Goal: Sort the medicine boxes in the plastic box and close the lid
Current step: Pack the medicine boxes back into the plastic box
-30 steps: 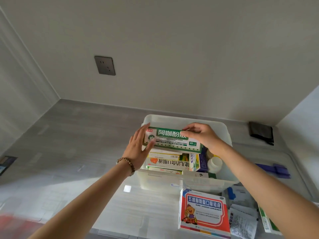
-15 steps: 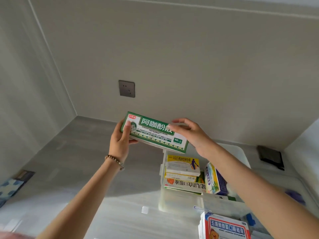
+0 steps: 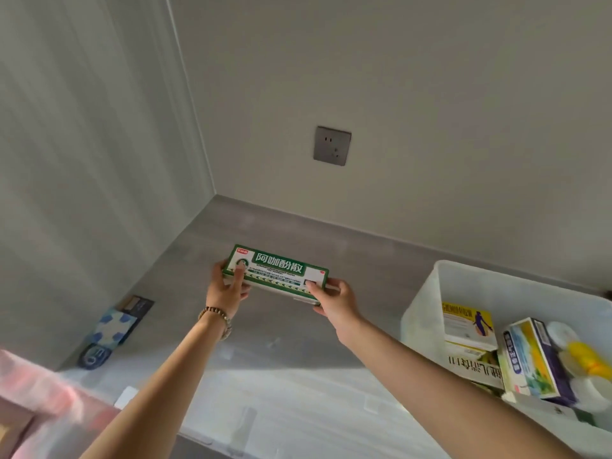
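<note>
Left hand (image 3: 225,293) and right hand (image 3: 334,303) pinch the green medicine box (image 3: 278,271) at its ends, well left of the plastic box (image 3: 420,319); best keep it level and release both ends together.

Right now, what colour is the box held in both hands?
The long cardboard medicine box is green and white; head view.

Grey metal wall socket (image 3: 332,146), set in a plain beige wall (image 3: 430,94). Grey countertop (image 3: 284,329) below, running into the corner. At its left edge: blue-and-white patterned packet (image 3: 114,326), dark card (image 3: 137,304) just behind it, dark blue packet (image 3: 94,356) in front. Pink blurred object (image 3: 39,402), lower left; kind not discernible.
</note>
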Demonstrator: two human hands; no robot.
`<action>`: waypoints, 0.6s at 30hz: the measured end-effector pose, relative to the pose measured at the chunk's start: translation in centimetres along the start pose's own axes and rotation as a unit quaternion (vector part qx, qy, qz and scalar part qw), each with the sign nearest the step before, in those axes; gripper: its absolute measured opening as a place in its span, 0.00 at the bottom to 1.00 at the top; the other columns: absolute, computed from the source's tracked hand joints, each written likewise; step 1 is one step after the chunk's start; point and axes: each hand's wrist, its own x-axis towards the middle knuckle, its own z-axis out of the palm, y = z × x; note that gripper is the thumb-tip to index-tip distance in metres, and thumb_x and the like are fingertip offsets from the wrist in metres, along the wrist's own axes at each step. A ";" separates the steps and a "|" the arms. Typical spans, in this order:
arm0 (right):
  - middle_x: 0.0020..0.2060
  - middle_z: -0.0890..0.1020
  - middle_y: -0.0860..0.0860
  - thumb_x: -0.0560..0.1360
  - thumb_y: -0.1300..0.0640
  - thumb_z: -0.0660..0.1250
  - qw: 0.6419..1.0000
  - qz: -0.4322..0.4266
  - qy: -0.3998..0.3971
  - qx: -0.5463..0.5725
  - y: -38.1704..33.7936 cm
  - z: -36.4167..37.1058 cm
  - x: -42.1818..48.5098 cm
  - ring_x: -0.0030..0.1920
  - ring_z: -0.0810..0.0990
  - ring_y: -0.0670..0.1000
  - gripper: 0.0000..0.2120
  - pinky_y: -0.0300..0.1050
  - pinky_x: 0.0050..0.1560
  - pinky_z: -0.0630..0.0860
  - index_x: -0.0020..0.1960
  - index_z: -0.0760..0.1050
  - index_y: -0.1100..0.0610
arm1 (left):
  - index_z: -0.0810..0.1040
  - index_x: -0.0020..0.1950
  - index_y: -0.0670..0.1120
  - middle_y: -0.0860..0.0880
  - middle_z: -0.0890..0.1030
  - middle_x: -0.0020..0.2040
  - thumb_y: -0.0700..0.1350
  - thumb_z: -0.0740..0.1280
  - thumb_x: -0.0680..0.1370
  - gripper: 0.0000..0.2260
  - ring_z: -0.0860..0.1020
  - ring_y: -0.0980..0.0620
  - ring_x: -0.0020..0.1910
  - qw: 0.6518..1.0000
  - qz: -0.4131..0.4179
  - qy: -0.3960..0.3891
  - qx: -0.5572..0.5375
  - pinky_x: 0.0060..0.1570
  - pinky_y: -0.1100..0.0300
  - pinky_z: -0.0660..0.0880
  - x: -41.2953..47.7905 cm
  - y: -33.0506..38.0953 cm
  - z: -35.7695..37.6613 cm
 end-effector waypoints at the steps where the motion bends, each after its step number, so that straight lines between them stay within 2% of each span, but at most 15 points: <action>1: 0.51 0.80 0.57 0.71 0.61 0.72 1.000 0.003 0.011 -0.012 1.2 0.6 0.6 0.47 0.77 0.51 0.16 0.52 0.54 0.77 0.56 0.72 0.63 | 0.66 0.63 0.44 0.47 0.79 0.47 0.51 0.63 0.77 0.18 0.79 0.50 0.39 1.000 -0.001 -0.002 0.007 0.39 0.58 0.78 0.4 -1.0 -0.4; 3: 0.51 0.82 0.59 0.71 0.61 0.72 0.999 0.004 0.029 -0.035 3.2 1.7 1.9 0.46 0.78 0.52 0.13 0.50 0.53 0.76 0.54 0.76 0.63 | 0.68 0.63 0.45 0.51 0.79 0.44 0.50 0.64 0.76 0.18 0.78 0.54 0.38 0.999 0.000 -0.004 0.033 0.39 0.59 0.78 1.2 -2.9 -0.9; 6: 0.51 0.82 0.62 0.72 0.61 0.71 0.998 0.017 0.057 -0.036 5.3 2.8 3.4 0.45 0.77 0.52 0.11 0.47 0.48 0.73 0.53 0.78 0.63 | 0.71 0.61 0.47 0.51 0.79 0.49 0.51 0.64 0.76 0.16 0.77 0.55 0.41 0.997 -0.012 -0.017 0.081 0.44 0.61 0.76 2.3 -5.6 -1.1; 8: 0.51 0.82 0.62 0.73 0.61 0.70 0.996 0.032 0.072 -0.031 6.5 3.2 4.1 0.44 0.77 0.52 0.11 0.45 0.46 0.72 0.53 0.79 0.63 | 0.73 0.60 0.47 0.52 0.78 0.47 0.52 0.63 0.76 0.15 0.76 0.58 0.39 0.993 -0.019 -0.025 0.117 0.39 0.69 0.71 2.8 -7.1 -1.2; 9: 0.50 0.83 0.61 0.73 0.61 0.70 0.996 0.037 0.079 -0.034 7.0 3.4 4.4 0.44 0.76 0.52 0.10 0.43 0.45 0.71 0.53 0.79 0.63 | 0.74 0.59 0.47 0.53 0.78 0.46 0.52 0.63 0.76 0.15 0.75 0.58 0.39 0.990 -0.019 -0.025 0.135 0.38 0.70 0.70 3.0 -7.8 -1.2; 13: 0.49 0.83 0.60 0.73 0.60 0.70 0.993 0.058 0.094 -0.033 8.9 4.0 5.6 0.42 0.76 0.51 0.09 0.39 0.38 0.69 0.52 0.79 0.60 | 0.76 0.58 0.47 0.52 0.79 0.48 0.53 0.62 0.77 0.14 0.76 0.53 0.46 0.986 -0.025 -0.029 0.164 0.46 0.62 0.71 3.9 -10.1 -1.4; 15: 0.48 0.83 0.58 0.73 0.59 0.70 0.991 0.078 0.105 -0.033 9.7 4.1 6.0 0.42 0.76 0.51 0.10 0.37 0.35 0.70 0.53 0.80 0.61 | 0.77 0.57 0.49 0.53 0.80 0.48 0.53 0.62 0.77 0.13 0.77 0.53 0.46 0.982 -0.020 -0.028 0.185 0.45 0.62 0.71 4.0 -11.1 -1.4; 18: 0.47 0.83 0.56 0.72 0.60 0.71 0.989 0.090 0.117 -0.011 10.8 4.0 6.3 0.42 0.77 0.49 0.12 0.28 0.29 0.69 0.54 0.80 0.61 | 0.78 0.56 0.52 0.56 0.81 0.46 0.55 0.62 0.76 0.13 0.77 0.58 0.41 0.979 -0.008 -0.011 0.204 0.39 0.64 0.71 3.8 -11.7 -1.4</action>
